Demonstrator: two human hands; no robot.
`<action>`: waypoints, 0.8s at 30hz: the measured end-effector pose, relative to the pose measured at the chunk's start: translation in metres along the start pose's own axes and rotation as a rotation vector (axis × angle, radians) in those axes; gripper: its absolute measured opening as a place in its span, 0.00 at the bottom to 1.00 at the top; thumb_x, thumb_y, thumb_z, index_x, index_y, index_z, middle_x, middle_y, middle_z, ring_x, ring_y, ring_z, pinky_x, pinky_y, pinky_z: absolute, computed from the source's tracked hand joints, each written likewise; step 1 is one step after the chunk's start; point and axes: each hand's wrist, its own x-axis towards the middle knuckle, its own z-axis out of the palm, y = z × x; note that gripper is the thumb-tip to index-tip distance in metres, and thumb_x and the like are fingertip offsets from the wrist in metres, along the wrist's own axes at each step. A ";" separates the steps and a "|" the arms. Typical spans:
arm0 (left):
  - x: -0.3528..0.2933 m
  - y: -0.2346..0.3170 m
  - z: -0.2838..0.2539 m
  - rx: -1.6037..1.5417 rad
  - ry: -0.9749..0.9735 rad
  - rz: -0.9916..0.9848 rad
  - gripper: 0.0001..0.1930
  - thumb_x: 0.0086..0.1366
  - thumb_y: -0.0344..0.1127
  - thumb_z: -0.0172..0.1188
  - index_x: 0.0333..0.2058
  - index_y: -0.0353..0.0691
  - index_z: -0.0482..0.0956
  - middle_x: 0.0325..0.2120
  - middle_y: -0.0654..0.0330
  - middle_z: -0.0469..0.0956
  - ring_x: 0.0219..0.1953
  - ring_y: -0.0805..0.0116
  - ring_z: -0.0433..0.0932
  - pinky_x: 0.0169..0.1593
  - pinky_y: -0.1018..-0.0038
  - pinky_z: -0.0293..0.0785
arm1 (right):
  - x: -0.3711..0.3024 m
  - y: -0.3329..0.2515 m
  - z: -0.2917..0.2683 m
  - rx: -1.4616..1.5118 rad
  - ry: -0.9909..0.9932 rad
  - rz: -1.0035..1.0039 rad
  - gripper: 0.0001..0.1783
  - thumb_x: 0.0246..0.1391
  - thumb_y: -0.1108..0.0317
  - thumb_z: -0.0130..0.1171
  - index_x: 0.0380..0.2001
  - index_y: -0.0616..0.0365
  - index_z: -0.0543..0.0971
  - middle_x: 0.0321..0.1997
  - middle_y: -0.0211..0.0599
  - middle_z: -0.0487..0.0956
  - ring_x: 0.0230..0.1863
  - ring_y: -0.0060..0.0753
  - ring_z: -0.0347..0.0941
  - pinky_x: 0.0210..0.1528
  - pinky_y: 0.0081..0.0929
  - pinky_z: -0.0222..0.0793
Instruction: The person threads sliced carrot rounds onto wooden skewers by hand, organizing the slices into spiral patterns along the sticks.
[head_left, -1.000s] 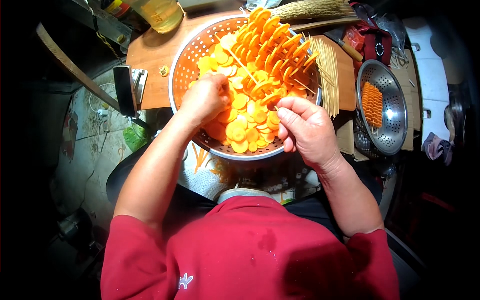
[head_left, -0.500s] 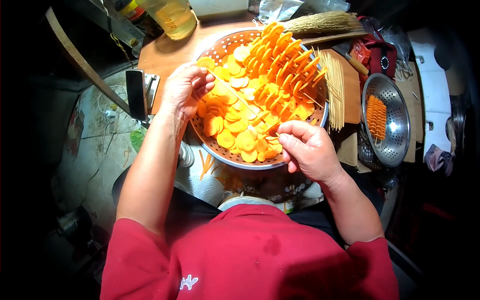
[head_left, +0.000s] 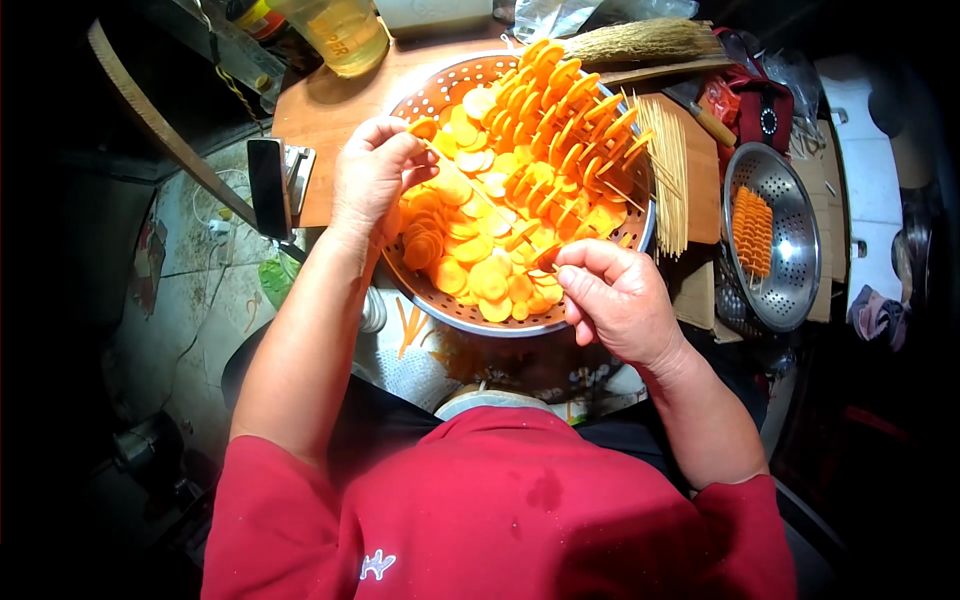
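Observation:
A thin wooden skewer (head_left: 490, 205) slants across the colander between my two hands. My right hand (head_left: 622, 298) is closed in a pinch on its lower right end, where a few carrot slices (head_left: 545, 254) sit on the stick close to the fingertips. At the skewer's upper left end, my left hand (head_left: 375, 175) pinches a single round carrot slice (head_left: 424, 128); whether the tip has pierced it I cannot tell. Below lies a heap of loose carrot slices (head_left: 465, 245) in a brown perforated colander (head_left: 440, 92). Several loaded carrot skewers (head_left: 570, 110) rest along its far right side.
Bare skewers (head_left: 665, 180) lie bundled right of the colander, near a whisk broom (head_left: 640, 45) and a knife handle (head_left: 714, 128). A metal colander (head_left: 800, 230) at the right holds finished carrot skewers (head_left: 752, 235). A phone (head_left: 268, 190) stands left; a jug of yellowish liquid (head_left: 345, 40) stands behind.
The carrot slice in my left fingers has tilted and shifted slightly right, against the skewer's upper end. My right hand has stayed almost still.

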 end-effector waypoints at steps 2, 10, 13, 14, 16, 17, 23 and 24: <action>-0.006 -0.006 0.006 -0.031 -0.055 -0.042 0.07 0.57 0.24 0.55 0.34 0.40 0.70 0.26 0.60 0.76 0.28 0.68 0.78 0.36 0.73 0.78 | 0.000 -0.001 0.002 0.023 0.012 -0.014 0.10 0.59 0.68 0.51 0.39 0.63 0.75 0.19 0.28 0.73 0.14 0.13 0.65 0.17 0.10 0.61; -0.053 -0.016 0.044 -0.064 -0.188 -0.192 0.07 0.55 0.25 0.58 0.33 0.41 0.72 0.33 0.62 0.76 0.34 0.71 0.77 0.38 0.76 0.78 | 0.005 -0.005 0.006 0.105 0.079 -0.017 0.10 0.58 0.69 0.50 0.38 0.63 0.75 0.21 0.28 0.73 0.16 0.14 0.66 0.19 0.11 0.62; -0.053 -0.017 0.043 -0.048 -0.213 -0.193 0.07 0.54 0.25 0.58 0.33 0.41 0.73 0.35 0.61 0.74 0.37 0.73 0.75 0.38 0.77 0.78 | 0.005 -0.004 0.004 0.095 0.077 -0.026 0.10 0.58 0.69 0.50 0.37 0.63 0.75 0.21 0.28 0.73 0.16 0.14 0.66 0.19 0.12 0.62; -0.054 -0.017 0.043 -0.043 -0.216 -0.188 0.07 0.54 0.26 0.58 0.33 0.41 0.73 0.35 0.61 0.74 0.38 0.72 0.75 0.38 0.77 0.78 | 0.005 -0.004 0.004 0.095 0.077 -0.025 0.10 0.58 0.69 0.50 0.37 0.63 0.75 0.21 0.28 0.73 0.16 0.14 0.66 0.19 0.12 0.62; -0.054 -0.017 0.043 -0.037 -0.217 -0.185 0.07 0.54 0.26 0.58 0.33 0.41 0.73 0.34 0.61 0.75 0.38 0.72 0.75 0.38 0.77 0.78 | 0.007 -0.003 0.005 0.106 0.076 -0.026 0.10 0.59 0.70 0.51 0.41 0.65 0.74 0.20 0.28 0.73 0.14 0.13 0.66 0.16 0.08 0.62; -0.054 -0.017 0.043 -0.041 -0.215 -0.180 0.07 0.54 0.25 0.58 0.34 0.40 0.73 0.35 0.61 0.75 0.37 0.72 0.76 0.38 0.77 0.78 | 0.006 -0.003 0.004 0.107 0.077 -0.024 0.10 0.59 0.70 0.51 0.41 0.65 0.74 0.20 0.28 0.73 0.14 0.13 0.66 0.16 0.08 0.62; -0.049 -0.008 0.044 -0.021 -0.222 -0.166 0.09 0.54 0.24 0.56 0.35 0.38 0.73 0.36 0.59 0.74 0.36 0.70 0.77 0.37 0.77 0.79 | 0.006 -0.006 0.003 0.109 0.085 -0.018 0.09 0.58 0.68 0.51 0.37 0.62 0.75 0.20 0.27 0.72 0.16 0.14 0.65 0.19 0.11 0.61; -0.044 -0.007 0.041 -0.009 -0.253 -0.142 0.09 0.53 0.23 0.55 0.35 0.37 0.73 0.36 0.59 0.74 0.35 0.69 0.77 0.37 0.78 0.78 | 0.007 -0.005 0.001 0.152 0.109 -0.043 0.09 0.58 0.68 0.52 0.37 0.62 0.75 0.20 0.27 0.72 0.16 0.14 0.65 0.19 0.11 0.61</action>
